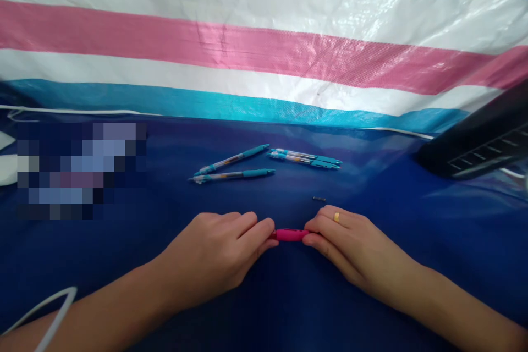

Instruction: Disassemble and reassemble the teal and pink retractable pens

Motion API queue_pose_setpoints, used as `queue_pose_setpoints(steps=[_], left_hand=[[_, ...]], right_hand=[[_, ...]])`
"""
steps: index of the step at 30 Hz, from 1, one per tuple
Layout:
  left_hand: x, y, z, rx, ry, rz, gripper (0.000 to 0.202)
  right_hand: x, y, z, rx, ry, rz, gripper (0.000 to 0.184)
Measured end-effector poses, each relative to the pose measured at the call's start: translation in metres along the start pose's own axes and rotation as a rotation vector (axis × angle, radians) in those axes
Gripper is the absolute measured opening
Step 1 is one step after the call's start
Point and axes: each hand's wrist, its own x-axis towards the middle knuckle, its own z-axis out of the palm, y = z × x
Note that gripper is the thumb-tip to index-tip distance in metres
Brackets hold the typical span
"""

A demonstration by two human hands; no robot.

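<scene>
A pink pen (pixel 291 235) lies level between my two hands, its bright middle part showing. Fingers and thumb of my left hand (pixel 233 247) are closed on its left end. At the other end, my right hand (pixel 350 239), with a gold ring on one finger, pinches the pen. Both tips of the pen are hidden in the fingers. Just beyond my right hand lies a small dark thin piece (pixel 319 198), too small to name. Past the hands, two blue pens (pixel 231 175) rest at a slant to each other, and more blue pens (pixel 305 159) lie side by side.
The blue table surface (pixel 165 319) spreads under everything. A striped plastic sheet (pixel 264 44) hangs along the back, with a white cable (pixel 82 111) at its foot. A black object (pixel 474 137) stands at the right. A white cord (pixel 61 313) loops near my left forearm. The far left is blurred out.
</scene>
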Motion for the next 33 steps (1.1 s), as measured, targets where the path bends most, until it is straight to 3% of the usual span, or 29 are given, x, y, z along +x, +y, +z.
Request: queue_pose_setpoints(steps=[4,7,16,33], left_hand=[[-0.0002,-0.0002,0.0002,-0.001,-0.014,-0.006,0.028],[0.0004,-0.0001,-0.0001,-0.007,-0.007,-0.01,0.03],[0.0002,-0.0004,-0.001,-0.026,-0.016,-0.017,0.03],[-0.0005,-0.0009,-0.0016,-0.004,-0.031,-0.01,0.029]], right_hand=[[-0.0009,-0.0006,-0.0015,0.062,-0.01,0.052,0.007],[-0.001,-0.0019,-0.0036,0.083,-0.023,0.073,0.002],[0.0008,-0.0026,-0.0029,0.01,-0.02,-0.01,0.037],[0.0004,-0.0021,-0.0029,-0.007,-0.011,-0.03,0.036]])
